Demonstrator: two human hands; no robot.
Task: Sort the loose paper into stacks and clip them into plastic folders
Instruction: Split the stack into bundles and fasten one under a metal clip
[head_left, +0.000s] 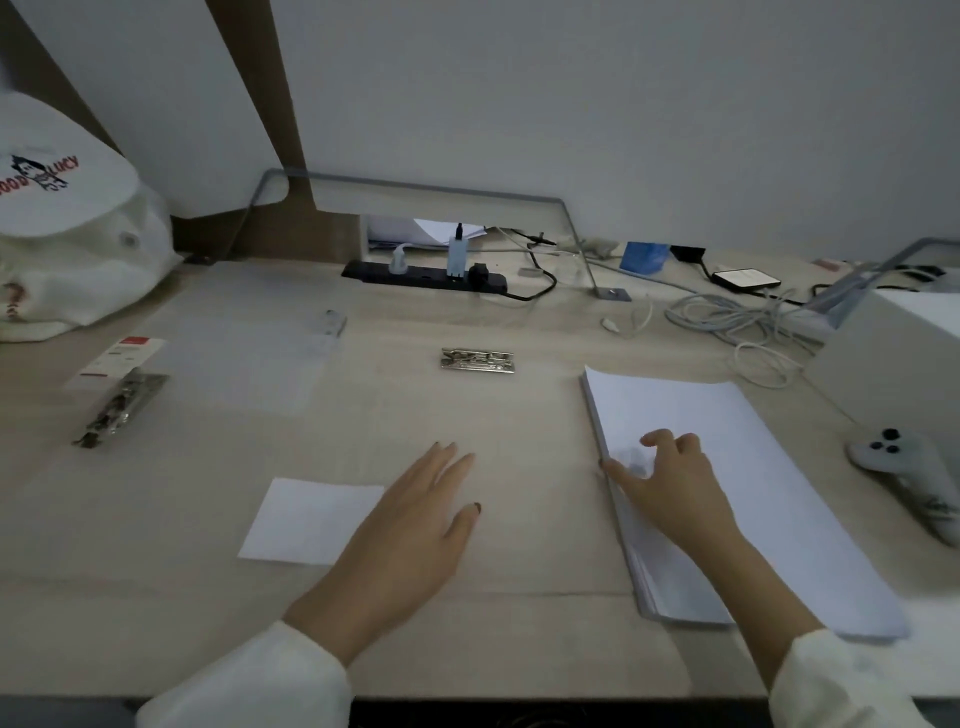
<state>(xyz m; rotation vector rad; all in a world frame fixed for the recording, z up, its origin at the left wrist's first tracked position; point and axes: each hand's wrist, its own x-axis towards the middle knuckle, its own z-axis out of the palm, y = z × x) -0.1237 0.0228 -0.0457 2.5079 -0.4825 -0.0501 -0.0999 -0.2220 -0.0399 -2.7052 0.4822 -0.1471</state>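
A thick stack of white paper lies on the right of the desk. My right hand rests on its left edge, fingers spread over the top sheet and thumb at the stack's side. My left hand lies flat and open on a clear plastic folder spread across the desk's middle, with its metal clip at the far end. A single white sheet lies left of that hand. Another clear folder with a metal clip and a red-and-white label lies at the far left.
A black power strip with plugs sits at the back. Tangled white cables and a phone lie at the back right. A white box and a white controller stand at the right edge. White bags fill the left corner.
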